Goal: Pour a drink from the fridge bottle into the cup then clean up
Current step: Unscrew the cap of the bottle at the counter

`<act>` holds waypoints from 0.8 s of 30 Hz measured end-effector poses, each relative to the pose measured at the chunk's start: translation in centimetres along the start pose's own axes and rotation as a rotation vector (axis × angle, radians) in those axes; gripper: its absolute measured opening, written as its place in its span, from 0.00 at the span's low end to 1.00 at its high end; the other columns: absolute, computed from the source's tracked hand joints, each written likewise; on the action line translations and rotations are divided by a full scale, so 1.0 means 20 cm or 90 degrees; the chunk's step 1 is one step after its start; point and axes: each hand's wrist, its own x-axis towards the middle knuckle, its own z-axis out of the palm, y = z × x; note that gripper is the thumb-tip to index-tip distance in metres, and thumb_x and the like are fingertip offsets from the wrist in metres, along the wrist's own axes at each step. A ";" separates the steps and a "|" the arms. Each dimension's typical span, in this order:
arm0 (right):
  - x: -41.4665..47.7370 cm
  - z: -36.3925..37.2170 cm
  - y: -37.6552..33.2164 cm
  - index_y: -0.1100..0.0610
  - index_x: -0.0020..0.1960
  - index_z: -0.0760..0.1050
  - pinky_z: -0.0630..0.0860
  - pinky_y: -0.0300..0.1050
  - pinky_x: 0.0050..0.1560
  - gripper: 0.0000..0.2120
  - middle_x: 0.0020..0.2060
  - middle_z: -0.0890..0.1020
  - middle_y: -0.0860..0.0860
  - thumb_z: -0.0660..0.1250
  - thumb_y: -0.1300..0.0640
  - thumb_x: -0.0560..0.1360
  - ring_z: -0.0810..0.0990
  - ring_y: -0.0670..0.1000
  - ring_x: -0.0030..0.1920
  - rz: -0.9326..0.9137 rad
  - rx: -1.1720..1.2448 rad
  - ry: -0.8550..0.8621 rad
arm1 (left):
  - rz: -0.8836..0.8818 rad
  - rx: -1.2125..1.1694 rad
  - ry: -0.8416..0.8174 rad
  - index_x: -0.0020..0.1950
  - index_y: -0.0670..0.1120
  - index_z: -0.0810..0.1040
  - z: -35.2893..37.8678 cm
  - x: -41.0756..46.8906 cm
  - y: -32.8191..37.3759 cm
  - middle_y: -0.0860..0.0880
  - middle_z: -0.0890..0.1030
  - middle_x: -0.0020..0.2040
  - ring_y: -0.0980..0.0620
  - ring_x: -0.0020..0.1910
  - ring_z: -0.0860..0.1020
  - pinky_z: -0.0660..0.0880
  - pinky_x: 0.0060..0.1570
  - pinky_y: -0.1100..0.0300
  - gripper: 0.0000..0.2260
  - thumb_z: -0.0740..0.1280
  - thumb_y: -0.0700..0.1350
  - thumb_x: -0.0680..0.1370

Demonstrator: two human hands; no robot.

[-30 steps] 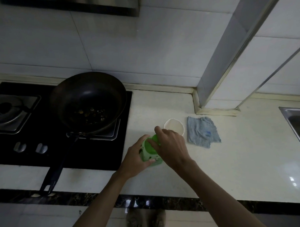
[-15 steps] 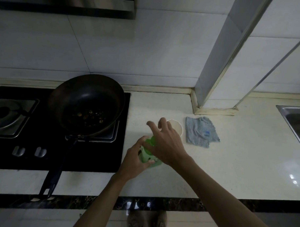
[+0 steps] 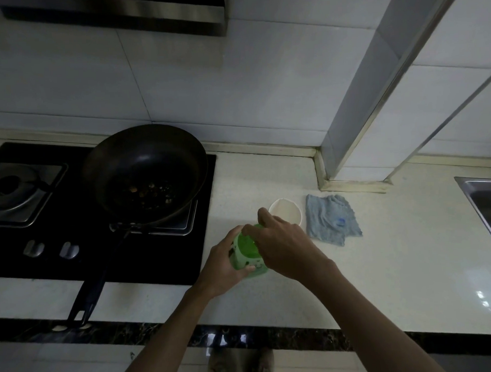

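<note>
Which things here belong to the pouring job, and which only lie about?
Job: green bottle, held by left hand and right hand; white cup; grey cloth.
Lying about: frying pan, stove, sink.

We find no legible text, brand, number or sign anywhere in view. The green plastic bottle [image 3: 248, 252] carries a pale label with small dark marks, too blurred for us to read. The crumpled grey-blue cloth [image 3: 330, 219] bears a small blue tag whose print we cannot make out. The two silver stove knobs [image 3: 50, 249] show no markings we can read.
</note>
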 end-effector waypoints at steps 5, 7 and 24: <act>0.05 0.01 -0.04 0.56 0.69 0.69 0.79 0.57 0.56 0.19 0.61 0.74 0.56 0.65 0.55 0.80 0.78 0.57 0.60 0.026 0.023 0.073 | -0.002 0.010 0.001 0.69 0.62 0.62 0.00 0.01 -0.01 0.61 0.77 0.57 0.70 0.57 0.76 0.75 0.48 0.74 0.37 0.78 0.41 0.69; 0.06 0.01 -0.03 0.57 0.68 0.70 0.79 0.57 0.56 0.18 0.61 0.75 0.55 0.66 0.56 0.80 0.78 0.57 0.60 0.023 0.042 0.092 | 0.007 0.015 -0.001 0.70 0.62 0.61 0.00 0.01 -0.01 0.61 0.77 0.58 0.69 0.58 0.76 0.76 0.49 0.73 0.38 0.78 0.41 0.69; -0.40 0.47 0.34 0.53 0.41 0.80 0.77 0.37 0.37 0.08 0.38 0.84 0.46 0.79 0.60 0.68 0.81 0.46 0.39 0.401 0.526 0.450 | 0.013 -0.031 -0.024 0.76 0.59 0.53 0.02 0.01 -0.07 0.58 0.75 0.64 0.63 0.62 0.75 0.75 0.59 0.66 0.48 0.80 0.51 0.64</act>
